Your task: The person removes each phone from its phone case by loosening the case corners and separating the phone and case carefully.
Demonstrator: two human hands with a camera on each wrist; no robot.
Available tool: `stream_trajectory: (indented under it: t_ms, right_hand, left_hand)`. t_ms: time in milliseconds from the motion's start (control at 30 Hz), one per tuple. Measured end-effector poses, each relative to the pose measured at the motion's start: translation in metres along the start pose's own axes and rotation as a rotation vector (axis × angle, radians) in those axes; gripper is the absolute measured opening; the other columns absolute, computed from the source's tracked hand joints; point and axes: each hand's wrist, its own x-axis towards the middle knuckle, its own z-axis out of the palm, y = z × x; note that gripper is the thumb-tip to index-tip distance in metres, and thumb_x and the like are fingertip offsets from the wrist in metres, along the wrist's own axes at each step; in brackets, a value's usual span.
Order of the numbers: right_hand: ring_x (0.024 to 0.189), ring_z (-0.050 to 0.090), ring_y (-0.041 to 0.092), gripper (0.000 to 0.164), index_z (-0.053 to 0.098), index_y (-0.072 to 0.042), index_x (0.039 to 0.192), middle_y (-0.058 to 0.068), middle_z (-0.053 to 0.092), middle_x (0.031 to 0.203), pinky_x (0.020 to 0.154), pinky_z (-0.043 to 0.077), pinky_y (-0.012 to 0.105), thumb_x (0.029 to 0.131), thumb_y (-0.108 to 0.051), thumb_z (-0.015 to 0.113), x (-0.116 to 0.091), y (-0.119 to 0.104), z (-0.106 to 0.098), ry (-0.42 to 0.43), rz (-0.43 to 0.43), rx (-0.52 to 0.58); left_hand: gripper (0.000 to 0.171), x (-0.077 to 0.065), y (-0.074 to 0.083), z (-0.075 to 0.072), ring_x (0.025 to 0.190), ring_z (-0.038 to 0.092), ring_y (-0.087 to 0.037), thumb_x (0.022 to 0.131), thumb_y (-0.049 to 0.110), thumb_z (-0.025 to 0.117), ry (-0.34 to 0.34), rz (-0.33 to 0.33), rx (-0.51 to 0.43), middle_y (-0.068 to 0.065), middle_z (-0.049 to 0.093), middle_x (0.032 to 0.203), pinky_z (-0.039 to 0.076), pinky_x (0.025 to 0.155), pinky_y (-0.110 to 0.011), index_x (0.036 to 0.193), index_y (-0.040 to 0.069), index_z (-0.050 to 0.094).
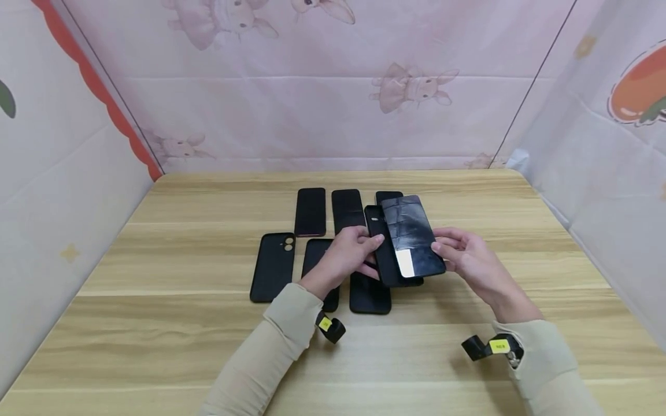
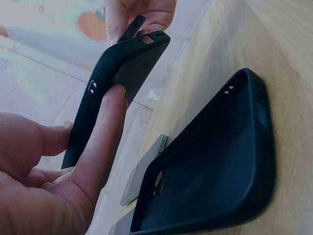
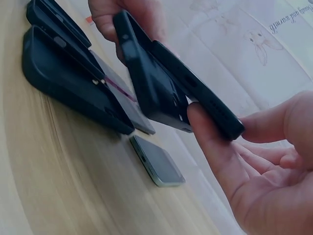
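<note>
My left hand [image 1: 350, 252] holds a black phone case [image 1: 386, 263] by its left edge, raised above the table and tilted. In my right hand [image 1: 465, 254] is a smartphone [image 1: 411, 231] with a dark, glossy screen, pinched at its lower right edge between thumb and fingers. The phone overlaps the case and sits askew to it, turned out to the right. The right wrist view shows the phone [image 3: 200, 95] angled against the open side of the case [image 3: 146, 78], one end near it and the other end apart. Below the left hand lies another black case [image 2: 210, 161].
On the wooden table [image 1: 156, 335], dark phones lie in a back row: a left one [image 1: 310, 212], a middle one [image 1: 347, 208] and a partly hidden right one [image 1: 387, 196]. Nearer are black cases: one at left [image 1: 273, 267], one under my left arm [image 1: 318, 252], one beside it [image 1: 370, 297].
</note>
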Motion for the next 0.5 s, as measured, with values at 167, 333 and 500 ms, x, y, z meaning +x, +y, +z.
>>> stream_trajectory:
  t_ms: [167,333,500]
  right_hand:
    - [0.084,0.064,0.002,0.050,0.035,0.012,0.140,-0.010,0.067,0.097,0.072,0.057,0.021,0.100,-0.010,0.057,0.002,0.005,-0.012,0.037,-0.004,0.047]
    - [0.082,0.066,0.004,0.042,0.040,0.007,0.134,-0.010,0.070,0.094,0.071,0.056,0.020,0.099,-0.009,0.058,0.005,0.013,-0.024,0.058,-0.001,0.136]
    - [0.079,0.059,0.000,0.051,0.036,0.006,0.140,-0.015,0.067,0.095,0.066,0.050,0.016,0.100,-0.014,0.059,0.008,0.020,-0.037,0.111,0.038,0.067]
  left_hand:
    - [0.029,0.003,-0.005,0.006,0.076,0.073,-0.023,0.102,0.024,0.057,-0.016,-0.003,0.043,-0.015,0.072,0.100,0.061,0.062,-0.040,0.118,0.001,0.057]
    - [0.032,0.005,-0.009,0.015,0.071,0.070,-0.022,0.101,0.019,0.058,-0.028,-0.002,0.074,-0.018,0.072,0.107,0.061,0.059,-0.040,0.125,-0.001,0.053]
    - [0.041,0.004,-0.012,0.023,0.071,0.071,-0.023,0.100,0.019,0.060,-0.036,-0.012,0.115,-0.017,0.071,0.109,0.061,0.058,-0.039,0.133,-0.003,0.049]
